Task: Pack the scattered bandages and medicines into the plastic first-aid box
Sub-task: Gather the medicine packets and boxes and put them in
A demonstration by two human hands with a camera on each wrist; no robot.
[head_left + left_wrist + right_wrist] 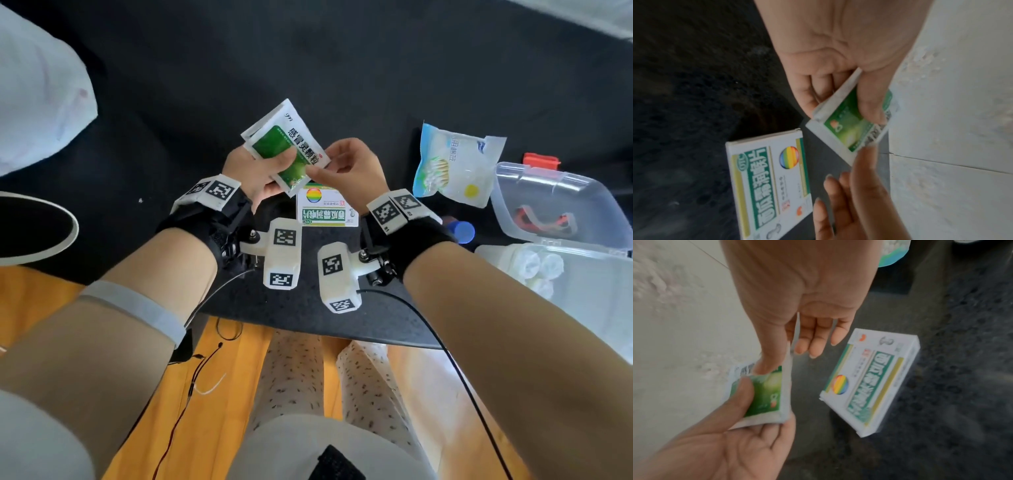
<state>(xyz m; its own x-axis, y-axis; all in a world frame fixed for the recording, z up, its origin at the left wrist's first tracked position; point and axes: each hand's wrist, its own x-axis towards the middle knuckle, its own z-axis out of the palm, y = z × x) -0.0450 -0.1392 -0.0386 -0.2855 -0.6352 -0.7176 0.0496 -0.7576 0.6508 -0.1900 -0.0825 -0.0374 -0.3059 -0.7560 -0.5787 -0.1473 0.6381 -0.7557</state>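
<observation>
I hold a small stack of green-and-white medicine sachets (286,144) above the black table. My left hand (263,171) grips the stack, thumb on top (869,104). My right hand (337,166) pinches the sachets' near corner (764,394) between thumb and forefinger, the other fingers loose. A white-and-green medicine box (325,210) lies flat on the table just below both hands (766,178) (869,379). The clear plastic first-aid box (599,270) stands open at the right edge, lid (534,178) raised, with white bandage rolls (541,267) inside.
A bag of cotton swabs (452,164) lies between my hands and the box lid. A blue-capped bottle (462,232) sits behind my right wrist. White cloth (37,96) and a dark round object with a white rim (34,226) occupy the left. The table's front edge (308,330) runs under my wrists.
</observation>
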